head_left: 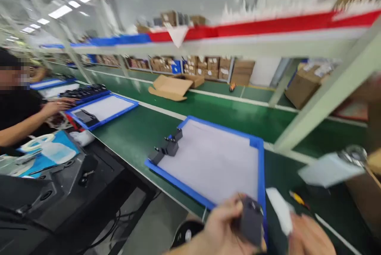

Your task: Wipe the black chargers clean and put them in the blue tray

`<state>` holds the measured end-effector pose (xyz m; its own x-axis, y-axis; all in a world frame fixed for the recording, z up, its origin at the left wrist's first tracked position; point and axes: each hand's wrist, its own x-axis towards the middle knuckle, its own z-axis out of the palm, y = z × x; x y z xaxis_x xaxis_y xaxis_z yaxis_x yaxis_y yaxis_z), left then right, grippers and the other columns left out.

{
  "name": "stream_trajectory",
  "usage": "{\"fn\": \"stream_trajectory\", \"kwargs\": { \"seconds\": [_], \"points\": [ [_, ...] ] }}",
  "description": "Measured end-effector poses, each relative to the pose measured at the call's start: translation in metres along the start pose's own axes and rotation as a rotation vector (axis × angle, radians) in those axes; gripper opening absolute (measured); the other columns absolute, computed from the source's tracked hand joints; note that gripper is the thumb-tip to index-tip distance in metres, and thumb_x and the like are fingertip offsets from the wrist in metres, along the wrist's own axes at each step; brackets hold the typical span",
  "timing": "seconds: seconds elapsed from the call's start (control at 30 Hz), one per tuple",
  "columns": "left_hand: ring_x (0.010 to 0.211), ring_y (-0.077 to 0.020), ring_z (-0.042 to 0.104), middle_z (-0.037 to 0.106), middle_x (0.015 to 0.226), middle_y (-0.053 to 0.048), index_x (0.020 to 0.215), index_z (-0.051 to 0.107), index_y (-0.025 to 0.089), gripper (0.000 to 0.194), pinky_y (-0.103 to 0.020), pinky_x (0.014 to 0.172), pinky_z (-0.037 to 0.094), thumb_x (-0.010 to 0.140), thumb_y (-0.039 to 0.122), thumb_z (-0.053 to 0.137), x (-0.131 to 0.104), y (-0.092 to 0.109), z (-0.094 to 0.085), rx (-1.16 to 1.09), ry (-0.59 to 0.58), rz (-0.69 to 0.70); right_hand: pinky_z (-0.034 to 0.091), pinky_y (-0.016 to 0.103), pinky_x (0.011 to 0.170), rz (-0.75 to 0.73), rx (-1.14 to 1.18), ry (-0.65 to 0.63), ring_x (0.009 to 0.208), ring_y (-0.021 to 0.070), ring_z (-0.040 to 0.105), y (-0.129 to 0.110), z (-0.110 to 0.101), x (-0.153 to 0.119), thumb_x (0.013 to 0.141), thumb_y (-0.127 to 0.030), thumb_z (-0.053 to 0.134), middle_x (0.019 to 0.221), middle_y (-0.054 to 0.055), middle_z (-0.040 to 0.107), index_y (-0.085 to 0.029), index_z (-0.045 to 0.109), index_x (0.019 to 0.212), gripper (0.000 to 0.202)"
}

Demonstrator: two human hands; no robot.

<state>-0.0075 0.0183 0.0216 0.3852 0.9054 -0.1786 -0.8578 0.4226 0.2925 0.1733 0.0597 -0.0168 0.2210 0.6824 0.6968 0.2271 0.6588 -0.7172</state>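
My left hand (222, 223) is closed around a black plug adapter (251, 221) above the near right corner of a blue-rimmed tray (262, 175). To its right, my right hand (311, 235) grips a flat white strip (279, 209), blurred, so I cannot tell whether it is cloth or paper. Several more black plug adapters (171, 146) stand along the tray's left edge, pins pointing up. White sheeting (208, 160) lines the tray floor.
A yellow-handled tool (299, 198) and a pale blurred packet (331, 169) lie at the right. An upright post (327, 88) rises behind them. At the left, a co-worker's hand (58, 106) is by another blue tray (119, 110). An opened carton (171, 87) sits across the bench.
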Motion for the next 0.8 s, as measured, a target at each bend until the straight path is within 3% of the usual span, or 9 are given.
{"fn": "stream_trajectory", "kwargs": {
  "seconds": [0.07,0.1,0.13,0.23,0.3,0.4,0.53,0.67,0.8],
  "points": [
    [0.072,-0.0146,0.065,0.069,0.090,-0.004,0.099,0.068,0.018,0.046,-0.024,0.065,0.048,0.066,0.036,0.096,-0.008,0.001,0.005,-0.097,0.051,0.078,0.058,0.031,0.072,0.287,0.056,0.233,0.077,0.0174,0.066,-0.004,-0.006,-0.018,0.091,-0.033,0.079,0.084,0.001,0.071,-0.022,0.075,0.089,0.012],
    [0.071,-0.0137,0.063,0.068,0.090,-0.004,0.099,0.068,0.019,0.042,-0.025,0.066,0.047,0.069,0.032,0.094,-0.010,0.003,0.008,-0.113,0.057,0.104,0.057,0.031,0.068,0.426,0.092,0.311,0.075,0.0179,0.066,-0.006,-0.007,-0.023,0.090,-0.034,0.079,0.084,0.000,0.072,-0.025,0.076,0.093,0.010],
    [0.070,-0.0131,0.061,0.067,0.090,-0.005,0.097,0.068,0.018,0.036,-0.025,0.066,0.046,0.073,0.032,0.091,-0.011,0.006,0.011,-0.106,0.037,0.103,0.058,0.030,0.066,0.552,0.120,0.307,0.074,0.0180,0.067,-0.007,-0.008,-0.026,0.089,-0.038,0.079,0.085,0.000,0.073,-0.026,0.076,0.094,0.013],
    [0.069,-0.0113,0.055,0.060,0.088,-0.004,0.094,0.066,0.017,0.025,-0.024,0.066,0.041,0.081,0.030,0.083,-0.011,0.011,0.017,-0.076,-0.024,0.099,0.064,0.035,0.073,0.918,0.287,0.134,0.085,0.0229,0.072,-0.011,-0.008,-0.025,0.082,-0.047,0.081,0.097,0.005,0.077,-0.024,0.078,0.097,0.027],
    [0.070,-0.0111,0.053,0.057,0.089,-0.003,0.097,0.066,0.018,0.024,-0.024,0.067,0.039,0.084,0.031,0.081,-0.011,0.010,0.018,-0.049,-0.057,0.093,0.066,0.039,0.078,1.075,0.404,0.047,0.092,0.0262,0.073,-0.017,-0.008,-0.021,0.081,-0.050,0.081,0.105,0.007,0.077,-0.024,0.079,0.097,0.030],
    [0.071,-0.0113,0.052,0.056,0.091,-0.003,0.100,0.064,0.020,0.026,-0.025,0.067,0.038,0.084,0.033,0.080,-0.013,0.006,0.015,0.001,-0.107,0.101,0.067,0.036,0.076,1.163,0.505,0.029,0.089,0.0242,0.073,-0.028,-0.009,-0.017,0.081,-0.053,0.082,0.101,0.006,0.077,-0.026,0.078,0.095,0.031],
    [0.069,-0.0108,0.052,0.055,0.095,-0.003,0.102,0.061,0.022,0.029,-0.026,0.065,0.038,0.084,0.036,0.079,-0.013,0.004,0.011,0.091,-0.160,0.132,0.065,0.024,0.064,1.269,0.644,0.106,0.069,0.0144,0.069,-0.039,-0.013,-0.014,0.069,-0.052,0.093,0.081,-0.001,0.073,-0.026,0.078,0.089,0.036],
    [0.066,-0.0111,0.052,0.055,0.095,-0.002,0.102,0.056,0.025,0.035,-0.027,0.062,0.040,0.082,0.040,0.080,-0.009,0.003,0.010,0.166,-0.182,0.156,0.064,0.022,0.064,1.323,0.691,0.200,0.075,0.0150,0.072,-0.040,-0.016,-0.015,0.066,-0.051,0.094,0.092,0.000,0.077,-0.026,0.078,0.093,0.039],
    [0.062,-0.0105,0.051,0.054,0.093,0.000,0.100,0.052,0.026,0.040,-0.026,0.059,0.040,0.079,0.043,0.081,-0.006,0.000,0.006,0.196,-0.190,0.165,0.063,0.024,0.064,1.306,0.717,0.193,0.080,0.0183,0.073,-0.035,-0.017,-0.021,0.073,-0.050,0.090,0.095,0.002,0.079,-0.026,0.078,0.094,0.034]
  ]
}}
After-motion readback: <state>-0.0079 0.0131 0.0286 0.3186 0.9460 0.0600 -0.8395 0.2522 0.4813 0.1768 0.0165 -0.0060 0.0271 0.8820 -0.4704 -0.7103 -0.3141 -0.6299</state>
